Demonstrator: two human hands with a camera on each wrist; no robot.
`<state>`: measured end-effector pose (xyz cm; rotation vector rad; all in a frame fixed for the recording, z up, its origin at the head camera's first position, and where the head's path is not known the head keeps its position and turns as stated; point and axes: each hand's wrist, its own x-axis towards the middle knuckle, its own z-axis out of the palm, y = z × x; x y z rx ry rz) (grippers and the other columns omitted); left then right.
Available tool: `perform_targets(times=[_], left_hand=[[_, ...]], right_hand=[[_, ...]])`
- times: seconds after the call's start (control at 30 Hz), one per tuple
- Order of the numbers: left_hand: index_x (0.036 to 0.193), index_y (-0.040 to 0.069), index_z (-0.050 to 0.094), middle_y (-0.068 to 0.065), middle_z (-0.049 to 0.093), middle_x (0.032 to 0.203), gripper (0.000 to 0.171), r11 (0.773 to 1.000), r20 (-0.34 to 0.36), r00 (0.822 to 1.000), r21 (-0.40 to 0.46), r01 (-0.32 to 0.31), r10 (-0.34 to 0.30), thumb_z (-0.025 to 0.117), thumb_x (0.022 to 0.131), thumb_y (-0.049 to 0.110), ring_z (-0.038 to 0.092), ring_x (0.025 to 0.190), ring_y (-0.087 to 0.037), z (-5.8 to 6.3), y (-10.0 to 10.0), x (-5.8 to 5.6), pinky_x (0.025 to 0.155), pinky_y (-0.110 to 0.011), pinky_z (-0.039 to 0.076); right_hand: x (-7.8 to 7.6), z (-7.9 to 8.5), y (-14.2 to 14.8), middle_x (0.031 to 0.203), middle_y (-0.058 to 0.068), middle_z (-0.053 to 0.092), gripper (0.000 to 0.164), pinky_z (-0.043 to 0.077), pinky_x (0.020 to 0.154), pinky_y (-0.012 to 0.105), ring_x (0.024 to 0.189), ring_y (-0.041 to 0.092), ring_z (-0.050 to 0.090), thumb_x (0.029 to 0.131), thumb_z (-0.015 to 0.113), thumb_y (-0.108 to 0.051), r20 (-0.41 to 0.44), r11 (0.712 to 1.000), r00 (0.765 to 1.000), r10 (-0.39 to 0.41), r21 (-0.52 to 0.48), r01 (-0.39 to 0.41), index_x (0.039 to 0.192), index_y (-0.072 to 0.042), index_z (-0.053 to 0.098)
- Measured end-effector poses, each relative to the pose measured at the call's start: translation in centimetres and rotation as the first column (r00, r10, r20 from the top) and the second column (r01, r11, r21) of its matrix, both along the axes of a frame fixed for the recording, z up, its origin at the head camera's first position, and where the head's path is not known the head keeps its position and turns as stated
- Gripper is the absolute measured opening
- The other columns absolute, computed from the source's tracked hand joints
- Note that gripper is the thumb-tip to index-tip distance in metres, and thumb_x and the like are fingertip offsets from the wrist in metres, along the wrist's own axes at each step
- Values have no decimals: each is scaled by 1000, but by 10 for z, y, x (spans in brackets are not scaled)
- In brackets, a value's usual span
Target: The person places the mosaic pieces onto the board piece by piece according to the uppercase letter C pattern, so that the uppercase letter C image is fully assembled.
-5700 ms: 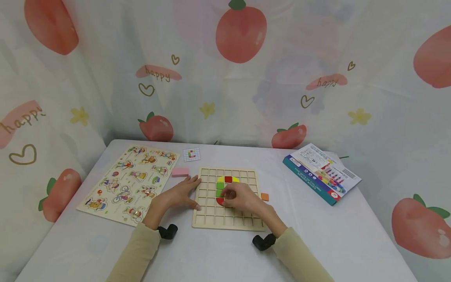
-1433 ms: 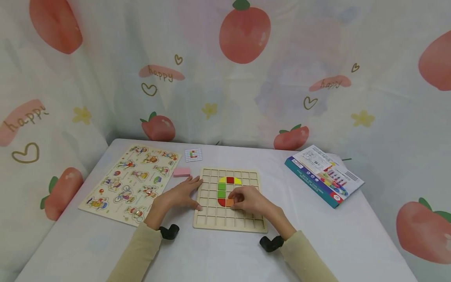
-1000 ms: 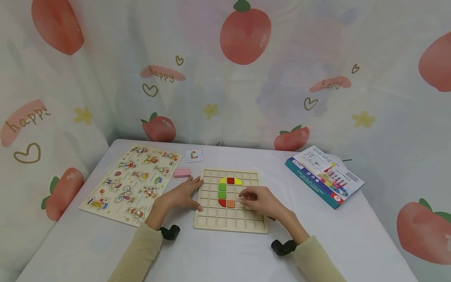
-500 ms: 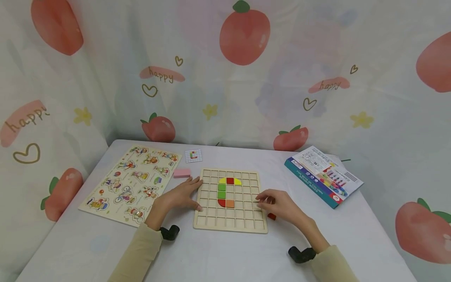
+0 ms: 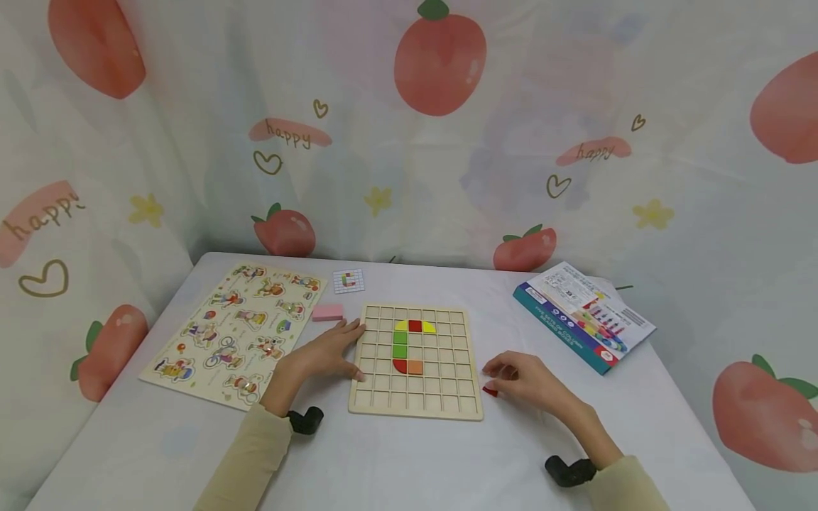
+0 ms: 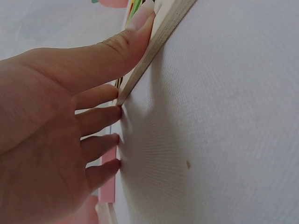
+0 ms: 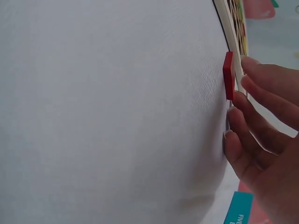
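A light wooden grid board (image 5: 383, 397) lies on the table between the hands. Set in its cells are red, yellow and green pieces and an orange square tile (image 5: 415, 367), forming a C-like shape. My left hand (image 5: 322, 353) rests at the board's left edge, thumb on the rim, fingers spread; in the left wrist view the thumb (image 6: 126, 44) touches the board's edge. Off the board's right side lies a red tile (image 5: 490, 391), seen edge-on in the right wrist view. My right hand (image 5: 527, 382) hovers just over this red tile (image 7: 228, 76), fingers loosely bent, gripping nothing visible.
A picture puzzle board (image 5: 211, 333) lies at the left. A pink block (image 5: 328, 312) and a small pattern card (image 5: 348, 281) sit behind the grid board's left corner. At the back right is a flat box (image 5: 581, 312).
My right hand has set the orange tile beside the curved red piece, let go, and moved right to the red tile. The left hand stays at the board's edge.
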<state>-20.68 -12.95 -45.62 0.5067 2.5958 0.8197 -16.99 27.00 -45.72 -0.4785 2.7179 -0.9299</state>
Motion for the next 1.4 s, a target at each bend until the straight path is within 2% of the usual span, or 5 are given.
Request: perform_targets(times=[0.27, 0.47, 0.87, 1.13, 1.4], left_hand=[[161, 4, 33, -16, 22, 171, 98, 1000, 6, 1000, -3, -6, 6, 87, 83, 26, 11, 159, -40, 3, 0, 0, 128, -57, 16], [161, 4, 33, -16, 22, 171, 98, 1000, 9, 1000, 5, -5, 5, 87, 82, 27, 10, 160, -39, 1, 0, -1, 128, -57, 16], [161, 5, 33, -15, 22, 171, 99, 1000, 9, 1000, -4, -1, 1, 87, 82, 28, 10, 160, -38, -2, 1, -1, 128, -56, 16], [161, 5, 33, -15, 22, 171, 99, 1000, 10, 1000, -8, -7, 7, 88, 82, 28, 10, 160, -38, -1, 1, -1, 128, -56, 16], [161, 4, 32, -16, 21, 171, 98, 1000, 15, 1000, -4, -1, 1, 87, 83, 27, 10, 160, -39, 1, 1, 0, 128, -56, 15]], right_hand=[[4, 1, 6, 95, -2, 66, 28, 50, 70, 20, 85, 17, 56, 86, 84, -23, 36, 1000, 999, 0, 24, 0, 110, -13, 75], [3, 2, 7, 91, -1, 63, 24, 49, 68, 20, 83, 15, 54, 86, 84, -21, 17, 998, 999, 44, 35, -45, 106, -14, 75], [4, 1, 6, 87, -5, 67, 12, 52, 72, 19, 82, 15, 58, 89, 80, -14, 56, 1000, 998, 6, 25, -7, 98, -14, 73], [2, 4, 6, 95, -2, 72, 11, 54, 76, 17, 85, 13, 61, 91, 77, -11, 48, 1000, 999, 25, -18, -24, 102, -12, 75], [2, 7, 5, 108, 4, 73, 26, 55, 78, 17, 91, 16, 62, 91, 76, -9, 83, 999, 996, -14, -35, 17, 117, -9, 76]])
